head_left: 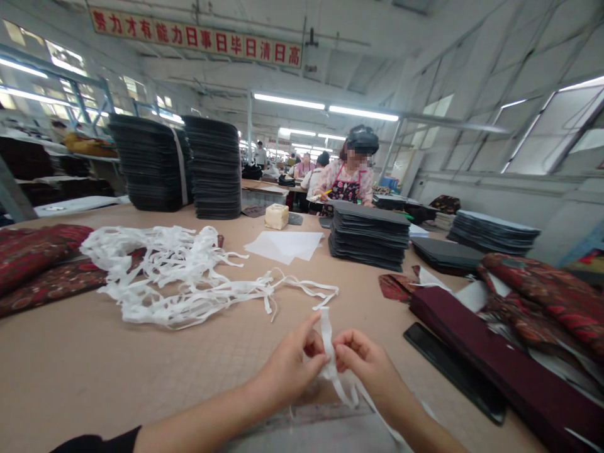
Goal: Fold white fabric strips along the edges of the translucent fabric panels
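Note:
My left hand (287, 365) and my right hand (370, 365) meet near the table's front edge. Both pinch a single white fabric strip (326, 327) between thumb and fingers. The strip stands up between the hands and trails down past my right wrist. Beyond the hands, a tangled heap of white strips (174, 277) lies spread on the tan table (94, 365), with loose ends reaching toward my hands.
Stacks of dark flat panels (368, 236) (151, 163) stand mid-table and at the back. Red patterned fabric (38, 258) lies left, more red patterned fabric (542, 296) and a maroon bolt (500, 358) right. White paper sheets (285, 245) lie centre. A person (352, 176) works across the table.

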Available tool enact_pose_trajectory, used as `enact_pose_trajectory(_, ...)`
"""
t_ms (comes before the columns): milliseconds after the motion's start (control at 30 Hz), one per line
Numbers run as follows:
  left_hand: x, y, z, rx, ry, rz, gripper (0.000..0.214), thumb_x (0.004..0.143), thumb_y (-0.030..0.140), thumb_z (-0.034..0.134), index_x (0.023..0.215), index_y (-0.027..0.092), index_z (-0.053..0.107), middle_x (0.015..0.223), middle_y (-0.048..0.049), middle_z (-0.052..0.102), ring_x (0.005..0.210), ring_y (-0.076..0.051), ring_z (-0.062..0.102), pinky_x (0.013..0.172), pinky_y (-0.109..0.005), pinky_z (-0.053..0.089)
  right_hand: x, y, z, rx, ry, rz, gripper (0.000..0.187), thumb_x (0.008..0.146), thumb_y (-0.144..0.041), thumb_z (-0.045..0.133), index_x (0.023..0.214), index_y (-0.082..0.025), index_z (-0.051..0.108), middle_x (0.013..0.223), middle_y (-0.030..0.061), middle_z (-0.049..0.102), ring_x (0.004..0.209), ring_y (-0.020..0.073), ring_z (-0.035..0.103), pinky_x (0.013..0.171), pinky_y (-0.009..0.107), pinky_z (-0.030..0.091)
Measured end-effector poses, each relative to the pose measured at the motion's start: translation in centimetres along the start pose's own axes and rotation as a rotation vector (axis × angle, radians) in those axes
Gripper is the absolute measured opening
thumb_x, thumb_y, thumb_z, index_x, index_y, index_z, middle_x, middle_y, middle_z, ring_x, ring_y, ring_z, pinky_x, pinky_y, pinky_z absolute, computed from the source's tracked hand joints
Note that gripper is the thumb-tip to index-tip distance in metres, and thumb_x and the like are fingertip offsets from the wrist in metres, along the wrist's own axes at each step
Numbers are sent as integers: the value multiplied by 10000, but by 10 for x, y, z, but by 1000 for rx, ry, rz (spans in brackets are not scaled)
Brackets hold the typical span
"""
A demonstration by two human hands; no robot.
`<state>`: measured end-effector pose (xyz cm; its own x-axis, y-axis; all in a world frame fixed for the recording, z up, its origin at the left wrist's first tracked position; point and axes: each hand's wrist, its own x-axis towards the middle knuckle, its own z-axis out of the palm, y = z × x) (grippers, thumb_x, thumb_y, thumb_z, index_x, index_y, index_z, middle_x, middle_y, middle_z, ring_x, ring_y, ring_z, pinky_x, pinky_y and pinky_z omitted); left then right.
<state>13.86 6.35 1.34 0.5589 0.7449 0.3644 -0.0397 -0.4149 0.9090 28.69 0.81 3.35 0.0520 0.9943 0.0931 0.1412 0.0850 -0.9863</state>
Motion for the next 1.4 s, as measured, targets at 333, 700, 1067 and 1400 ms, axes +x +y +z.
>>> enact_pose_trajectory(333, 3, 8, -4, -321, -50, -254, 750, 616, 225, 653, 1284, 65, 352, 582, 57, 516, 521, -94, 446, 532, -225, 340, 0, 4, -2, 333, 20, 70, 276, 693, -380, 720, 646, -151, 573, 599, -13, 590, 578, 110, 507, 593, 228, 394)
enact_pose_trajectory(700, 41, -11, -66, -158, 550, -211, 501, 590, 313, 584, 1045, 118, 509, 561, 78, 449, 499, -97, 453, 524, -219, 383, 31, -7, -86, 841, 436, -150, 252, 575, -218, 809, 621, -171, 565, 575, -46, 592, 623, 120, 603, 694, 261, 535)
enact_pose_trajectory(1067, 57, -35, -133, 358, 491, -212, 359, 537, 376, 611, 839, 189, 660, 583, -8, 590, 585, -216, 539, 572, -283, 377, 28, -28, -138, 576, 625, -242, 286, 550, -235, 781, 659, -181, 522, 580, -67, 588, 477, 57, 524, 544, 189, 511)
enact_pose_trajectory(1400, 36, 38, -54, 347, -56, -43, 357, 701, 361, 628, 1015, 191, 641, 810, -31, 620, 611, -147, 516, 570, -238, 394, 12, -29, -44, -204, 206, -116, 184, 731, -327, 586, 639, -180, 524, 483, -59, 468, 424, 78, 370, 407, 196, 255)
